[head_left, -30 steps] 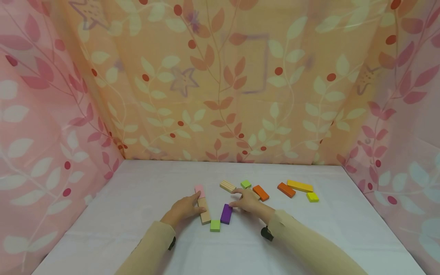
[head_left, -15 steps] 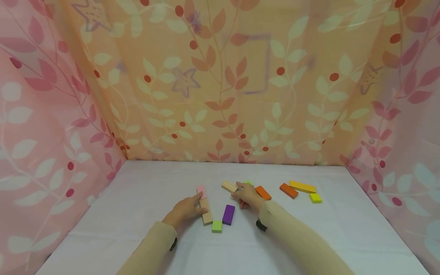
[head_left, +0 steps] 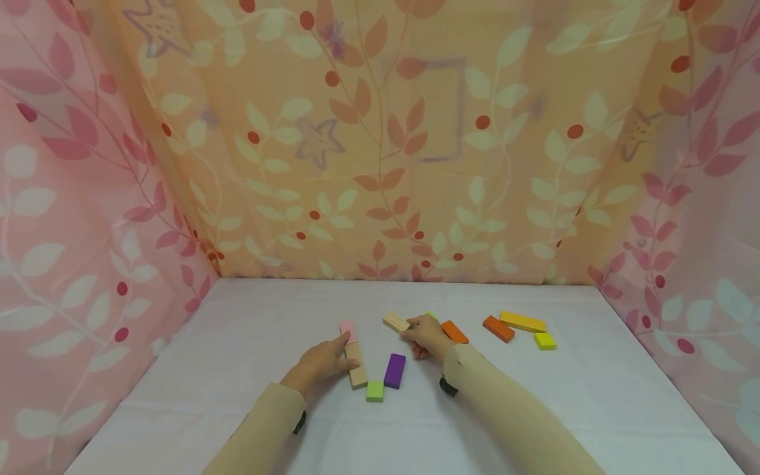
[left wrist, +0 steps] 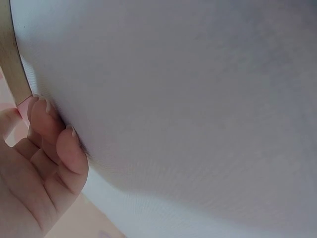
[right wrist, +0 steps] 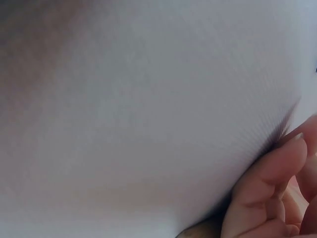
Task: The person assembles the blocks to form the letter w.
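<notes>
In the head view, my left hand [head_left: 323, 361] rests against two flat blocks laid end to end. Its forefinger touches the pink block [head_left: 348, 328] and its thumb lies on the plain wooden block [head_left: 357, 375]. The left wrist view has its other fingers [left wrist: 72, 153] bent loosely beside the row. Farther right, my right hand [head_left: 429, 337] pinches the near end of a grooved wooden block [head_left: 395, 322] between thumb and forefinger. Its remaining fingers [right wrist: 267, 173] curl under the palm. A green square block [head_left: 375, 391] and a purple block [head_left: 394, 371] lie between the forearms.
Just beyond my right hand lie an orange block [head_left: 454, 332] and a mostly hidden green block [head_left: 433, 315]. Farther right are another orange block [head_left: 499, 328], a long yellow-orange block [head_left: 523, 321] and a small yellow block [head_left: 545, 341]. Patterned cloth [head_left: 380, 198] walls the white table.
My right hand has left the purple block's side and moved to the grooved wooden block, where thumb and forefinger have closed on its end. My left hand stays at the pink and wooden blocks.
</notes>
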Motion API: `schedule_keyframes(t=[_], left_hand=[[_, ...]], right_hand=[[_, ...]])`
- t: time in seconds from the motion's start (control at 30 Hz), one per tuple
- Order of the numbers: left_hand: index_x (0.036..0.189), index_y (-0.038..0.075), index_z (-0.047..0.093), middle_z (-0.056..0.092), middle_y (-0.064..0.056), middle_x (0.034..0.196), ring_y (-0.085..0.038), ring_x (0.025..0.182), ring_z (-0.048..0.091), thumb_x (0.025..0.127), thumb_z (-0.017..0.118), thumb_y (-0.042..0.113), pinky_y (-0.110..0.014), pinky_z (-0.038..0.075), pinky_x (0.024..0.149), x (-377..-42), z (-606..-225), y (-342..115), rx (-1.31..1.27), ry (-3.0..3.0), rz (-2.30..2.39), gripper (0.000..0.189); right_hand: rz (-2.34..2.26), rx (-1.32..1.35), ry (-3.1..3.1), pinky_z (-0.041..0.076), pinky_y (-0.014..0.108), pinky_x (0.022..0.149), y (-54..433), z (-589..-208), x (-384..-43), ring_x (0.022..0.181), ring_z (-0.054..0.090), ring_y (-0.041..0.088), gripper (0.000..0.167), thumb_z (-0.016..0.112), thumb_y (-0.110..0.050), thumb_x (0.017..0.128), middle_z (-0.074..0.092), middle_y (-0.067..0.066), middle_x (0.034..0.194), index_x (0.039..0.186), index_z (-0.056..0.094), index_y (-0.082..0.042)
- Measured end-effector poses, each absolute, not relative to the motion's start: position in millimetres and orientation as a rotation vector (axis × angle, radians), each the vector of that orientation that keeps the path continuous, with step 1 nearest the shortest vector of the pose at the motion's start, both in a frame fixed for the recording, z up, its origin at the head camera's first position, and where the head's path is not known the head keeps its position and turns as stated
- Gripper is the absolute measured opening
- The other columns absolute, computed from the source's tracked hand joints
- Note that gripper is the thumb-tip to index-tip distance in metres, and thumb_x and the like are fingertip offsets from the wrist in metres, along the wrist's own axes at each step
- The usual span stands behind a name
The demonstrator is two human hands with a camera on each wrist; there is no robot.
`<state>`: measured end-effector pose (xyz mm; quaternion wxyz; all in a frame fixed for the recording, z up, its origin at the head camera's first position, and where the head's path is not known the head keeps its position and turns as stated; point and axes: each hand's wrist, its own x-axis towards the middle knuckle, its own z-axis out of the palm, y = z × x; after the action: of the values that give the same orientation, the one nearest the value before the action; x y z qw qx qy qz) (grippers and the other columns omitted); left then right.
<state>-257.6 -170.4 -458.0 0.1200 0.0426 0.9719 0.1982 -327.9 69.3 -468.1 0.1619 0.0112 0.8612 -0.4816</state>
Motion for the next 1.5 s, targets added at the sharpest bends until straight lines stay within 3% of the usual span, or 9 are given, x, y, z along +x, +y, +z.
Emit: schedule_keyframes(t=[0.3,0.5,0.73,0.87,1.03,1.27,1.5], left_hand=[[0.150,0.010,0.038,0.049,-0.023,0.140,-0.044,0.130,0.042,0.087,0.067,0.049,-0.056,0.033,0.105,-254.8,-461.9,-168.7,0.087,2.826,0.621,0.079],[0.149,0.011,0.039,0.049,-0.024,0.139,-0.043,0.130,0.043,0.087,0.067,0.049,-0.056,0.033,0.105,-253.8,-463.8,-168.7,0.074,2.833,0.627,0.078],[0.149,0.009,0.040,0.050,-0.026,0.138,-0.044,0.128,0.044,0.087,0.069,0.048,-0.056,0.034,0.103,-254.5,-463.1,-171.2,0.077,2.842,0.627,0.079],[0.148,0.009,0.040,0.050,-0.026,0.137,-0.044,0.128,0.045,0.086,0.069,0.047,-0.057,0.035,0.103,-255.0,-462.9,-171.0,0.076,2.843,0.631,0.079],[0.148,0.008,0.040,0.050,-0.027,0.137,-0.045,0.128,0.045,0.086,0.070,0.047,-0.057,0.035,0.103,-255.2,-462.4,-170.5,0.088,2.846,0.636,0.079],[0.148,0.008,0.040,0.050,-0.027,0.137,-0.045,0.128,0.044,0.087,0.069,0.046,-0.057,0.035,0.103,-254.3,-461.1,-170.6,0.103,2.849,0.638,0.078],[0.149,0.009,0.039,0.049,-0.026,0.138,-0.045,0.129,0.043,0.088,0.068,0.047,-0.057,0.034,0.104,-255.1,-458.4,-169.6,0.097,2.848,0.632,0.078]], right_hand=[[-1.452,0.001,2.437,0.046,0.024,0.040,71.7,-469.9,-322.7,0.038,0.050,0.011,0.048,0.065,-0.010,0.093,0.054,0.006,0.055,0.136,0.049,0.005],[-1.584,0.029,2.319,0.053,0.029,0.047,73.8,-464.7,-319.5,0.052,0.061,0.015,0.041,0.060,-0.009,0.095,0.064,0.011,0.070,0.132,0.047,0.006],[-1.845,0.029,2.140,0.057,0.035,0.057,78.7,-456.0,-320.0,0.065,0.068,0.020,0.050,0.057,0.000,0.093,0.070,0.017,0.085,0.140,0.042,0.008],[-1.926,-0.006,2.064,0.055,0.030,0.058,80.7,-454.5,-321.4,0.064,0.064,0.014,0.053,0.051,0.003,0.094,0.068,0.013,0.085,0.145,0.038,0.004],[-1.933,-0.009,2.048,0.052,0.027,0.056,83.1,-455.6,-323.3,0.062,0.060,0.013,0.046,0.047,0.004,0.094,0.065,0.012,0.084,0.139,0.039,0.005],[-1.753,-0.095,2.223,0.046,0.024,0.050,83.7,-457.9,-324.4,0.057,0.054,0.012,0.047,0.039,0.008,0.090,0.059,0.008,0.074,0.135,0.051,0.005],[-1.461,-0.184,2.420,0.043,0.022,0.046,80.1,-456.1,-320.7,0.050,0.046,0.012,0.041,0.038,0.004,0.098,0.054,0.007,0.066,0.132,0.060,-0.003]])
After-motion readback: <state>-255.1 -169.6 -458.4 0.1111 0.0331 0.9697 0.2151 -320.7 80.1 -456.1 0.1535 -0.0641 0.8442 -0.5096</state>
